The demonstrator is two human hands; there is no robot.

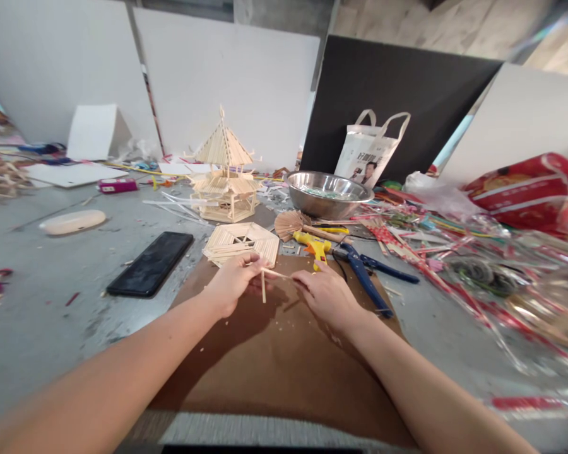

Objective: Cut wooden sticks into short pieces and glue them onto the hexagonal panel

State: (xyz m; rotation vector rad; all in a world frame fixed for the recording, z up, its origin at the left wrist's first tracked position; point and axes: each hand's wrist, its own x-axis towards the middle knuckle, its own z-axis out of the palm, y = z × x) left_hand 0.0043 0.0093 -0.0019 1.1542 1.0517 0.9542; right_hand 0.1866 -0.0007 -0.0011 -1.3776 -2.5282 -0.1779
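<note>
Holding a long stick (pixel 277 273) between them, the two bare hands worked low over the brown board (pixel 284 366). The left hand (pixel 234 282) had its thumb and forefinger pressed together on one end of this stick, with no gap that I could see, while a short stick (pixel 264 290) hung down close beside these fingertips. Whether the two sticks were already joined or only touching, I could not tell. The right hand (pixel 325 293) had its thumb and first finger closed in a narrow pinch at the other end; its remaining fingers were curled, and their inner side was hidden. In my judgement, the step in hand was the fitting of these small pieces to each other, and the next move called for a light, steady grip, because so thin a stick could easily bend or turn. Just beyond the left hand lay the hexagonal panel (pixel 231 250) of pale sticks, and behind it stood the roofed model (pixel 223 149), upright on the grey surface (pixel 76 265). A yellow glue gun (pixel 318 244) lay just beyond the right hand, seemingly within easy reach if glue was needed, and the blue pliers (pixel 363 274) lay to its right.
</note>
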